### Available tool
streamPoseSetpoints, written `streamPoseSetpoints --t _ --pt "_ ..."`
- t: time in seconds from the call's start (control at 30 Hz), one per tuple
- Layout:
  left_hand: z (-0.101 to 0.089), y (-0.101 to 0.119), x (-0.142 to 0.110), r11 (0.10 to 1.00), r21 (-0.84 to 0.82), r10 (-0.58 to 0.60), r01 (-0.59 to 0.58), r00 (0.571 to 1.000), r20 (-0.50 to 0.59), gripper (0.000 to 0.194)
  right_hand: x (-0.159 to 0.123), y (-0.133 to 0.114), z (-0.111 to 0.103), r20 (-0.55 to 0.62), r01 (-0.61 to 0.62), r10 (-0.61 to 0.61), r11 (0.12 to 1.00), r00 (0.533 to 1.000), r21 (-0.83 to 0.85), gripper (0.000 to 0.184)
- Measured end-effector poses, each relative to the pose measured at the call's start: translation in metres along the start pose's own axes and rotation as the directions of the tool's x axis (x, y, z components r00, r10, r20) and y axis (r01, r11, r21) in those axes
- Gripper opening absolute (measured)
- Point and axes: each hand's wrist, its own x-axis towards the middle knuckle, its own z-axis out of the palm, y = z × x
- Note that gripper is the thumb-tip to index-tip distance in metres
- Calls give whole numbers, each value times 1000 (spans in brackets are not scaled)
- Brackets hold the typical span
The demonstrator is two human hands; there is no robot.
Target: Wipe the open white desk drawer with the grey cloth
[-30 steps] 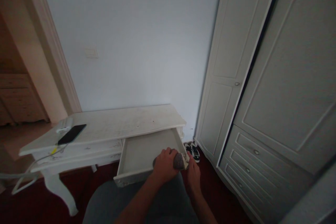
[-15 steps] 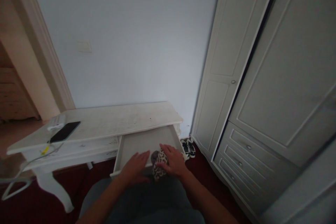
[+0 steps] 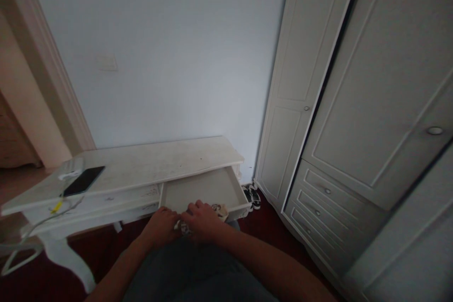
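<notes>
Gripping patterned cloth [image 3: 221, 211] at lower centre in curled fingers of right hand [image 3: 198, 218], seemingly for steadiness, beside curled left hand [image 3: 163, 224] of unclear hold.

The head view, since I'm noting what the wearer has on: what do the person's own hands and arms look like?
The left hand and right hand are bare, without gloves. Both forearms show no sleeves, watch or bracelet. It is too dim to tell about rings or small markings.
</notes>
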Motion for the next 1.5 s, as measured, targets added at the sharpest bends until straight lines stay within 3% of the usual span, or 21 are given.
streamPoseSetpoints --t 0.23,0.33,0.5,0.67,0.77,0.9,1.07,1.17,1.33,1.5 --pt "8 -4 2 1000 -11 24 -24 1000 -4 44 -93 97 -22 133 -112 108 993 985 27 67" --pt "3 -2 3 1000 -11 19 -19 1000 17 45 -115 119 -28 139 -206 194 975 971 85 64" --pt "-8 4 2 1000 8 11 -12 998 67 48 -93 101 -20 76 -276 265 930 961 245 51" --pt "-3 4 3 1000 16 5 -6 998 68 47 -28 50 -3 27 -171 177 887 984 428 50" --pt "1 0 5 999 37 -8 4 996 94 33 6 19 4 -5 -109 126 872 992 476 52" --pt "2 -2 5 998 56 -6 0 994 110 21 24 3 7 1 -78 87 882 996 464 56" --pt "2 0 3 998 61 -3 -2 998 70 40 4 40 -1 72 -103 79 881 994 461 56" --pt "1 1 3 999 34 -2 0 999 48 50 -24 78 -10 146 -164 107 874 983 458 56" --pt "-4 3 2 1000 31 -6 4 998 65 52 -72 129 -26 220 -242 164 884 962 400 53" --pt "-4 4 2 999 45 -7 4 998 62 51 -84 138 -26 214 -344 276 836 937 428 44"
